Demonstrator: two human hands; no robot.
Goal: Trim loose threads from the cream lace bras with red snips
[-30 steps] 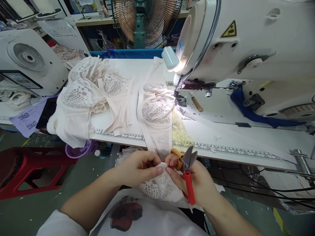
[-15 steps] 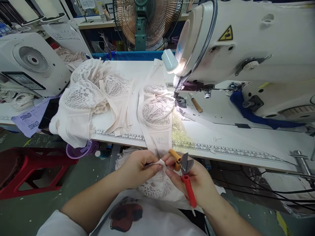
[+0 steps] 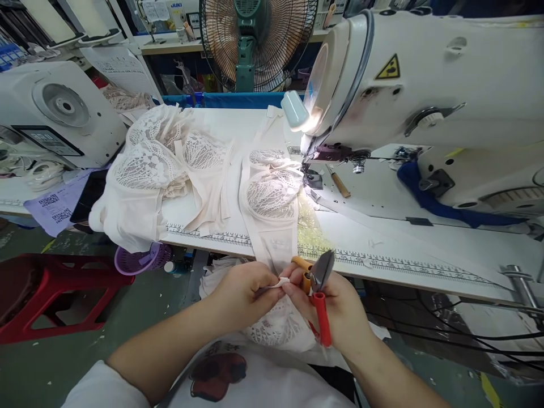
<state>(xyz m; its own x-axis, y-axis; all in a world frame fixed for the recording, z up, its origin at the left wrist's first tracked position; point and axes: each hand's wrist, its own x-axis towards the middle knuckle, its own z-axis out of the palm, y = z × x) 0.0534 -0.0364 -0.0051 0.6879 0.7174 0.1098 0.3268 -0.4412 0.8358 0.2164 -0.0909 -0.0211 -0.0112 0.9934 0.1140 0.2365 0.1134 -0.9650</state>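
Observation:
My left hand point(image 3: 242, 292) pinches a small white strap end point(image 3: 283, 281) of a cream lace garment point(image 3: 276, 326) that hangs over my lap below the table edge. My right hand point(image 3: 335, 309) meets it from the right, thumb and forefinger on the same strap end. That hand also holds thread snips point(image 3: 319, 289) with a red and an orange handle, blades pointing up. Both hands sit just in front of the sewing table's ruled front edge point(image 3: 382, 263).
A white sewing machine point(image 3: 425, 96) with a lit lamp fills the right. Lace bra pieces point(image 3: 161, 164) are heaped on the table's left, one point(image 3: 270, 192) lies by the needle. A second machine point(image 3: 55, 113), a fan point(image 3: 255, 39), a red stool point(image 3: 51, 294) and a purple basket point(image 3: 138, 260) stand around.
My hands stay together on the strap end. The snips' blades, spread a second ago, now stand closer together and more upright. The view has drifted slightly.

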